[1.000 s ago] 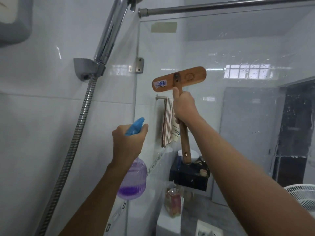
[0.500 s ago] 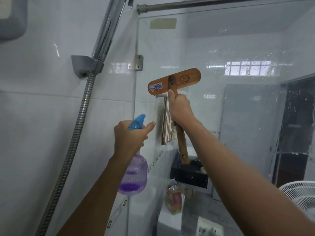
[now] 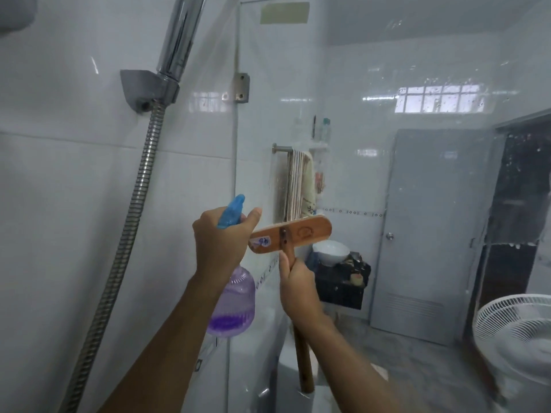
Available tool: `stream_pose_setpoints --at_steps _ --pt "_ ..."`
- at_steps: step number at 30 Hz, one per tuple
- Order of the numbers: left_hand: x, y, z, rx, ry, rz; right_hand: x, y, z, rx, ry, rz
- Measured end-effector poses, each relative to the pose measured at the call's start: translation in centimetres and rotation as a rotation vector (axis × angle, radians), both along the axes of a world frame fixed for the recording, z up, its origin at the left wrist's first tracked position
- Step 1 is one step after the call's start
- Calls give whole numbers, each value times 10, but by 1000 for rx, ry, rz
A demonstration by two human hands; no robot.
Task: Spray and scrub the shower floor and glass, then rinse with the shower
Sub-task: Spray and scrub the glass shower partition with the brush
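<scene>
The right hand (image 3: 298, 289) is curled round the wooden brush (image 3: 290, 235) just below its head, which faces the shower glass (image 3: 387, 84). The left hand (image 3: 220, 242) grips the spray bottle (image 3: 234, 302) by its neck. The brush looks stiff and light, and a wet handle may slip, so the high grip suits it.

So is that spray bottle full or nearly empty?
Nearly empty: purple liquid sits only at the bottom of the spray bottle in the left hand.
</scene>
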State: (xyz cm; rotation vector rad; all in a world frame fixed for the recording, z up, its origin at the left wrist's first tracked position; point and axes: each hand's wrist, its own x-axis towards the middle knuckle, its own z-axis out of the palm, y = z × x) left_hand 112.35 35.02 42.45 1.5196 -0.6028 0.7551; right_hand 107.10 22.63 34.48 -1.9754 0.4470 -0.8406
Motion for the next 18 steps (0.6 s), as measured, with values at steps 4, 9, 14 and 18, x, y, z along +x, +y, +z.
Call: stream_pose_setpoints --at_steps 4,9,14,18 --pt "1 3 -4 5 9 -1 4 -1 81 -128 -162 -22" --pt "-4 2 -8 -6 29 -14 0 -1 152 -167 -247 -40" --pt "-7 -2 -10 -2 31 -29 -3 -16 52 -54 -174 -39" --pt "-11 -12 -12 0 35 -49 -23 -27 -7 30 -71 -38"
